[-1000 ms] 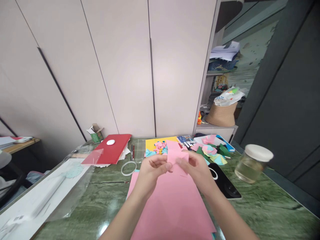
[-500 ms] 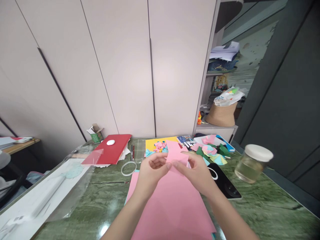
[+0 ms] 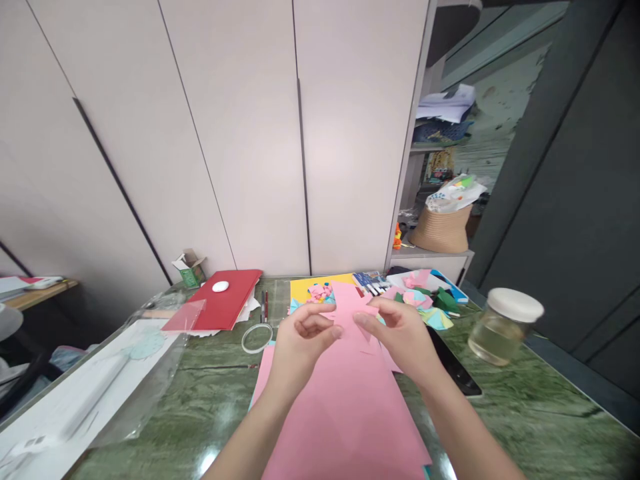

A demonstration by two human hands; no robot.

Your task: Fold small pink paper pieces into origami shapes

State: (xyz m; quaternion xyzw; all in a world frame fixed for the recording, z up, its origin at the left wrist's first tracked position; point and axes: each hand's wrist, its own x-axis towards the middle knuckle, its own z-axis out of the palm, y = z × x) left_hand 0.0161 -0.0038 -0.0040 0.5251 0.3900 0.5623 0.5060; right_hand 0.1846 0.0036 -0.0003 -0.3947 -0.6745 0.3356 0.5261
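A folded piece of pink paper (image 3: 346, 301) is held up between my two hands, above a stack of large pink sheets (image 3: 345, 413). My left hand (image 3: 305, 337) pinches its left side between thumb and curled fingers. On the other side, my right hand (image 3: 403, 337) grips a flap of it with thumb and forefinger. The paper's exact folds are hard to make out against the pink sheets behind it.
A red folder (image 3: 225, 300) with a white disc lies left, near a tape roll (image 3: 257, 338) and pens (image 3: 265, 307). Folded paper pieces (image 3: 425, 300) lie at the back right. A dark tablet (image 3: 455, 363) and a lidded jar (image 3: 505, 327) stand on the right.
My right hand has shifted slightly right and tilted, pulling its side of the pink paper outward. A flap now hangs lower. My left hand stays nearly in place.
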